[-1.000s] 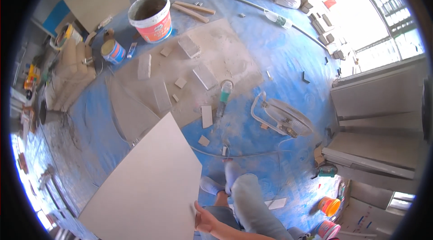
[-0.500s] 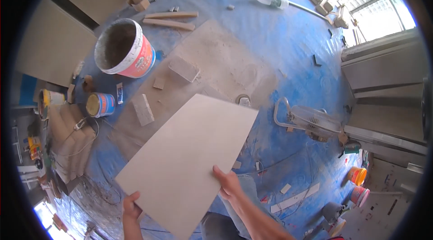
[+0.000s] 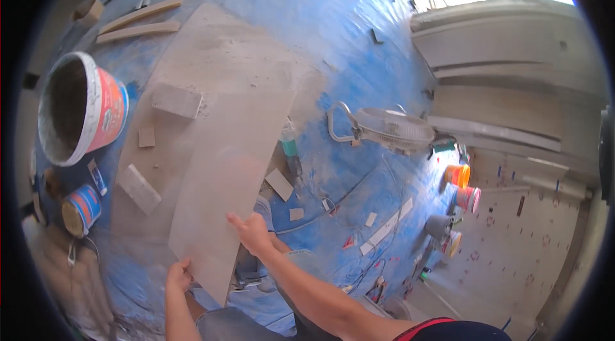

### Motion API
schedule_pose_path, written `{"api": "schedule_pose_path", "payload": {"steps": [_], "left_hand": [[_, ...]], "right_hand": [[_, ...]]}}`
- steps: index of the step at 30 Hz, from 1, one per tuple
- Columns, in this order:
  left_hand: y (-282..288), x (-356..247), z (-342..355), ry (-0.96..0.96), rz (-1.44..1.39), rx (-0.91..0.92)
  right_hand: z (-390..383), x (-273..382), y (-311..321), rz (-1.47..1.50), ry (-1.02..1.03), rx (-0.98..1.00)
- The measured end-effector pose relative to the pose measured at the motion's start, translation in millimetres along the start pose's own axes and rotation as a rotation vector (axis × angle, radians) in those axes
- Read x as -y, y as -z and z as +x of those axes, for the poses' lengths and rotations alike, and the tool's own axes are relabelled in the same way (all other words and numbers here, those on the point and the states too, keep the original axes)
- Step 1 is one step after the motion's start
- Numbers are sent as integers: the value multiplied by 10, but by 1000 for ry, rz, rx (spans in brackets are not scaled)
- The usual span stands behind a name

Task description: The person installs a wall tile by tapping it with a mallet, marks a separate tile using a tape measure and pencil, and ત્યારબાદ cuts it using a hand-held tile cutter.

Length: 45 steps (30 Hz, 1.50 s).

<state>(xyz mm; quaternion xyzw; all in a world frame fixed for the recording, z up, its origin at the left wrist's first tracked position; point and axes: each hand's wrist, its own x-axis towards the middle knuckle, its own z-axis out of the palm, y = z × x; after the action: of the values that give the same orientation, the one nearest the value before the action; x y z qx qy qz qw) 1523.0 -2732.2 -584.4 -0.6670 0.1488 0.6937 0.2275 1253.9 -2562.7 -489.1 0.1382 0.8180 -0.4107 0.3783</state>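
Note:
I hold a large flat rectangular tile (image 3: 224,174), plain beige-grey, tilted over the dusty brown board on the floor. My left hand (image 3: 179,275) grips its lower left edge, thumb on top and the fingers mostly hidden beneath. On its right edge my right hand (image 3: 251,233) is closed, thumb over the face and fingers underneath. Past the tile's left side lie a grey block (image 3: 177,100), a small square piece (image 3: 147,137) and a pale slab (image 3: 139,189). Beside its right edge are a bottle with green liquid (image 3: 289,142) and a tile offcut (image 3: 279,185).
A big pink-and-white bucket (image 3: 109,110) and a small blue can (image 3: 83,210) stand at left. Wood strips (image 3: 139,31) lie far left. A fan (image 3: 394,128) lies right of the bottle on blue sheeting (image 3: 307,53). Paint buckets (image 3: 457,175) line the right.
The tile has turned more lengthwise and tilted, both hands still on it. My view has swung right, so the bucket and fan sit further left. The bottle beside the tile now shows more fully.

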Motion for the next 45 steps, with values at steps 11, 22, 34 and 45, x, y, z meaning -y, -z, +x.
{"api": "schedule_pose_path", "payload": {"steps": [11, 22, 34, 45], "left_hand": [[-580, -601, -241, -384, 1460, 52], [-1766, -1178, -202, -742, 1327, 115], [-2814, -651, 42, -950, 1792, -138], [-3077, -743, -331, -807, 1707, -213]], "right_hand": [[312, -577, -758, 202, -8, -100], [195, -232, -757, 3, -271, 48], [1282, -1998, 2302, -142, -160, -411], [2449, -1310, 5332, 857, -228, -1028]]}}
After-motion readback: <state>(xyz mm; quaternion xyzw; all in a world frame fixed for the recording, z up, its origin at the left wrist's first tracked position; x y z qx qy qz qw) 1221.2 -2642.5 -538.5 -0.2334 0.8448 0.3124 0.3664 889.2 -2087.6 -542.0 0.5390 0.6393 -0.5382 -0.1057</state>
